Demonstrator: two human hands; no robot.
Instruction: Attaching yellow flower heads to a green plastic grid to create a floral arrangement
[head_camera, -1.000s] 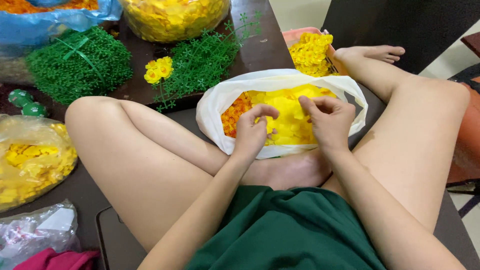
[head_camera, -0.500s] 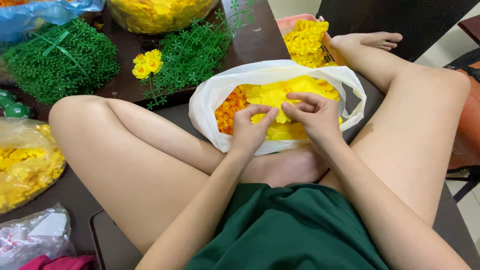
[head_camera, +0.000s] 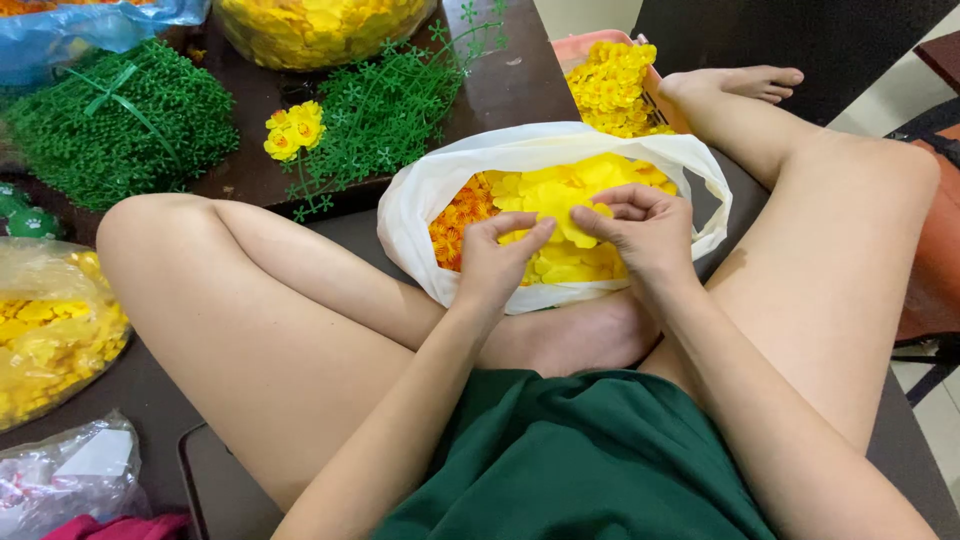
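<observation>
Left hand (head_camera: 497, 262) and right hand (head_camera: 640, 232) pinched yellow fabric petal (head_camera: 556, 205) at frame centre, over white bag (head_camera: 420, 200). Petal judged light, floppy; edge grip best.

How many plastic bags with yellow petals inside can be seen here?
3. A white bag lies open under both hands, a clear bag is at the left edge, and a clear bag is at the top. More may be hidden outside the frame.
</observation>
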